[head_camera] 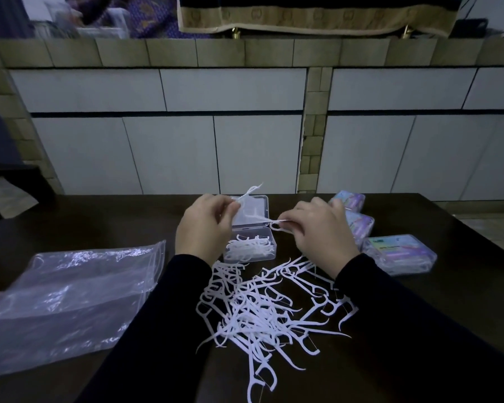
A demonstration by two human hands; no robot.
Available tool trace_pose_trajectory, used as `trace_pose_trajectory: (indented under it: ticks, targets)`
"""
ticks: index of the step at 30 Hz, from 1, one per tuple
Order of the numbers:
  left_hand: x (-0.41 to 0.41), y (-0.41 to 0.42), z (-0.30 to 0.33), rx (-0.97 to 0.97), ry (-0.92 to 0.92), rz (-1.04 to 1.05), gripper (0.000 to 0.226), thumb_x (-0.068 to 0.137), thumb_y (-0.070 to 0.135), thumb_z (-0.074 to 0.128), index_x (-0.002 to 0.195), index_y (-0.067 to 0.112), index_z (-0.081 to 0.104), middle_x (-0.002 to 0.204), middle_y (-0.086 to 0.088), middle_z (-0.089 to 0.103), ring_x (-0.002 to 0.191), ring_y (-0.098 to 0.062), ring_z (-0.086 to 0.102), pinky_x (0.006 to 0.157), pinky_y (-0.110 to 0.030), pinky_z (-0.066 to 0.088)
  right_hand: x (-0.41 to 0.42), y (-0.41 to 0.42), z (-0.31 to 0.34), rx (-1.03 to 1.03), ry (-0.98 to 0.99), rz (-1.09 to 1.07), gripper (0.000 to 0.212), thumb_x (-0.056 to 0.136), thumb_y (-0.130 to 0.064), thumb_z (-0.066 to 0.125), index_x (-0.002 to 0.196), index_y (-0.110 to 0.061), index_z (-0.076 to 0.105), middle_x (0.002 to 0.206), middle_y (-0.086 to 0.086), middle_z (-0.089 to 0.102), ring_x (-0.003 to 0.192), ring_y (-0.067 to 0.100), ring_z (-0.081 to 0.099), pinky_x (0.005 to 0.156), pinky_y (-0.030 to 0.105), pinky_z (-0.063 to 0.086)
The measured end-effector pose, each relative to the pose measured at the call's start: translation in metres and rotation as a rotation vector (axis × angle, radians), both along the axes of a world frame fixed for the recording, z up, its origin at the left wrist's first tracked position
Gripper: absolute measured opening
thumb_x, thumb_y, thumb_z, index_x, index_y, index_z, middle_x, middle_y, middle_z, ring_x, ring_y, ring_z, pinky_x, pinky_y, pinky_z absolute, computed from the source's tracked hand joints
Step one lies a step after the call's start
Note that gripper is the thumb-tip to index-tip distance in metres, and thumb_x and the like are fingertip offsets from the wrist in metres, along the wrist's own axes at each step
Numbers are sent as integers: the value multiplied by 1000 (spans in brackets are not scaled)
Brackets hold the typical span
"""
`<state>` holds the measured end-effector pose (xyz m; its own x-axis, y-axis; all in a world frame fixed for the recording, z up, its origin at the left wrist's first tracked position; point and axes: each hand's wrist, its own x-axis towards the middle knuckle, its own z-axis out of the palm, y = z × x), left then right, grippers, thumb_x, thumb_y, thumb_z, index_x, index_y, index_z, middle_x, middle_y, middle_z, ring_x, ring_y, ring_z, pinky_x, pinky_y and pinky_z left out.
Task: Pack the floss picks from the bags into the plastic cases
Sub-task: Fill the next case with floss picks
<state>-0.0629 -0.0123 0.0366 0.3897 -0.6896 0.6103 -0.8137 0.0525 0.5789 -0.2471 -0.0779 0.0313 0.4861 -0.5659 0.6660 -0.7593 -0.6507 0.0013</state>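
Note:
A heap of white floss picks (262,309) lies loose on the dark table in front of me. Behind it stands an open clear plastic case (249,247); several picks lie in its base, and its lid (252,212) is folded back. My left hand (204,225) hovers over the case's left side and pinches a few picks whose tips stick up above the lid. My right hand (322,231) is just right of the case, its fingers closed on a floss pick (275,223) that points left over the case.
An empty clear plastic bag (67,298) lies flat at the left. Three closed cases with coloured labels (400,253) sit in a row at the right, running back toward the table's far edge. A tiled wall rises behind the table.

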Motion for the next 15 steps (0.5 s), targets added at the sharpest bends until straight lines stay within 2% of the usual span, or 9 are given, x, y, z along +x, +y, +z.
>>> trace_pose_trajectory:
  ticks: [3, 8, 11, 13, 15]
  targets:
    - [2, -1, 2, -44, 8, 25, 21, 93, 32, 59, 91, 16, 71, 78, 11, 57, 71, -7, 51, 59, -7, 31, 17, -1, -2, -58, 22, 59, 9, 77, -24, 79, 85, -27, 75, 74, -9, 66, 69, 20, 54, 69, 34, 19]
    - [6, -1, 2, -78, 32, 28, 21, 93, 30, 58, 91, 14, 71, 79, 9, 60, 72, -8, 54, 59, -8, 33, 40, -4, -4, -27, 129, 99, 12, 75, -28, 81, 84, -30, 75, 73, -9, 67, 69, 19, 54, 71, 36, 21]
    - [6, -2, 0, -60, 42, -4, 20, 94, 31, 57, 91, 14, 69, 78, 7, 61, 70, -9, 55, 59, -13, 36, 40, -7, -6, 52, 176, 105, 18, 88, -36, 66, 105, -32, 72, 92, -9, 71, 84, 17, 51, 77, 35, 19]
    - [5, -3, -1, -44, 36, -31, 19, 94, 31, 58, 90, 15, 70, 75, 7, 61, 69, -9, 55, 58, -15, 37, 38, -10, -8, 123, 123, 108, 35, 89, -48, 60, 121, -35, 63, 101, -12, 69, 87, 11, 44, 78, 34, 18]
    - [4, -3, -2, -2, 44, -73, 18, 93, 31, 59, 91, 17, 70, 73, 10, 60, 67, -7, 54, 58, -18, 36, 36, -12, -9, 179, 80, 91, 47, 85, -60, 57, 127, -39, 57, 107, -15, 66, 88, 6, 39, 78, 32, 19]
